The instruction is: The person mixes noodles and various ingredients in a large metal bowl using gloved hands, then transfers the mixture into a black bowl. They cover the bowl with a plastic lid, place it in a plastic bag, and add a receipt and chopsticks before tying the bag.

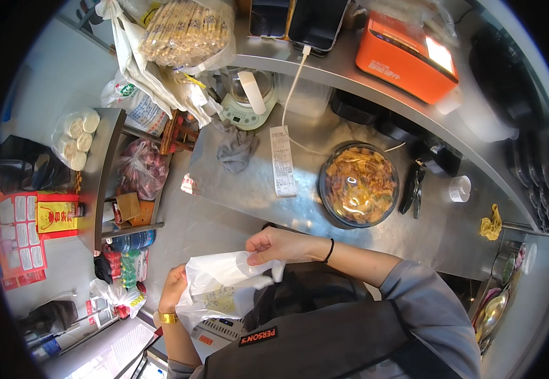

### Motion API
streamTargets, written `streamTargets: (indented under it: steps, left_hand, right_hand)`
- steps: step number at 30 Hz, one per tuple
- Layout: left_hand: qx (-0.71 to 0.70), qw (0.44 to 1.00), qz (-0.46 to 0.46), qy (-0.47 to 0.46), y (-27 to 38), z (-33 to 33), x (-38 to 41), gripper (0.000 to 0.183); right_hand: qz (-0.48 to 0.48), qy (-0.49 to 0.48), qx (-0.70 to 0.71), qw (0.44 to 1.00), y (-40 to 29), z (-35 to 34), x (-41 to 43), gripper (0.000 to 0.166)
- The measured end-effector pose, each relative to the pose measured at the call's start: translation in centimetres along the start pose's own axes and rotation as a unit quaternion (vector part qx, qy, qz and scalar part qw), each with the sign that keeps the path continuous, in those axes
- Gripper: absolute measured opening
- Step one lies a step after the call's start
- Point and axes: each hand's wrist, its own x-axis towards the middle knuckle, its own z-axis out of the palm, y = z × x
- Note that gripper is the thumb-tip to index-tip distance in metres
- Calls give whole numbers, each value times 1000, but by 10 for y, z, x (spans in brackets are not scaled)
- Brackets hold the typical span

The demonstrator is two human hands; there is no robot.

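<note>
A white plastic bag (222,279) with a yellowish print is stretched between my two hands, in front of my body. My left hand (174,286), with a gold band at the wrist, grips the bag's left edge. Fingers of my right hand (267,246) pinch its upper right part; a thin black band circles that wrist. On the steel counter beyond stands a round black bowl of food (359,184) under a clear domed lid. To its left lies a long printed receipt (282,161).
A grey cloth (236,149) lies near a pale green kitchen appliance (248,104). Right of the bowl are black-handled tongs or scissors (414,192), a paper roll (459,188) and a yellow cloth (491,223). The raised shelf holds an orange printer (406,57) and bagged chopsticks (186,31). A white cable (295,80) hangs down.
</note>
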Motion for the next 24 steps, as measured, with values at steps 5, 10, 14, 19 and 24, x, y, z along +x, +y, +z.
streamTargets:
  steps: [5,10,14,19,24]
  left_hand:
    - [185,948,31,257,-9,27,10,22]
    - [73,995,-45,45,9,85,-10,14]
    - [-59,987,-142,54,-11,119,-4,21]
    - [-161,973,-153,62,-13,104,-7,20]
    - [278,942,-22,185,-34,75,-9,20]
  right_hand:
    - [-2,111,38,993,26,-1,-2,16]
    - [-81,227,-40,970,68,24,17,10]
    - [-143,231,-261,926,76,54,34,16]
    - [-61,80,-231,968,83,26,38,15]
    - [0,34,343,939,81,2,43,16]
